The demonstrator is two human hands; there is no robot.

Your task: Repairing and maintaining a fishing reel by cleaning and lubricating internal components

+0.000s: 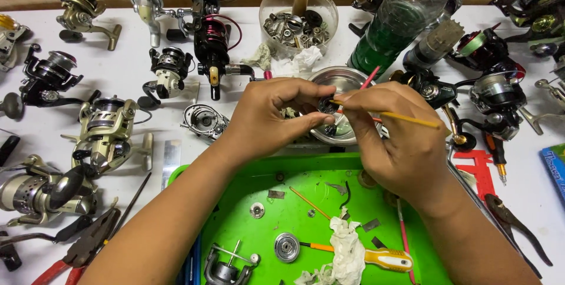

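**A:** Your left hand (pixel 268 117) is pinched tight around a small dark reel part (pixel 325 105), holding it just above the round metal bowl (pixel 344 79). Your right hand (pixel 400 144) grips a thin yellow-handled brush (pixel 388 114), its tip touching that part.

**B:** Risk right there: the part is tiny and held only by your fingertips. Press too hard with the brush and I'd say it could pop loose, landing in the bowl if you're lucky, or down among the bits on the green tray (pixel 329 167).

**A:** And your right elbow side is crowded. The clear plastic bottle (pixel 406 20) stands just behind your hands; a wide sweep of the brush handle could tip it over the reels.

**B:** Watch the tray too. The crumpled white tissue (pixel 347 250) lies over the orange-and-yellow screwdriver (pixel 376 257), and small washers sit loose near it, easily swept off by a forearm.

**A:** What can't you see? The part itself is mostly hidden behind your fingers, so its shape is unclear.

**B:** The brush bristles are hidden as well, the bowl's contents are blocked by both hands, and the spinning reel (pixel 226 270) at the tray's bottom edge is cut off.
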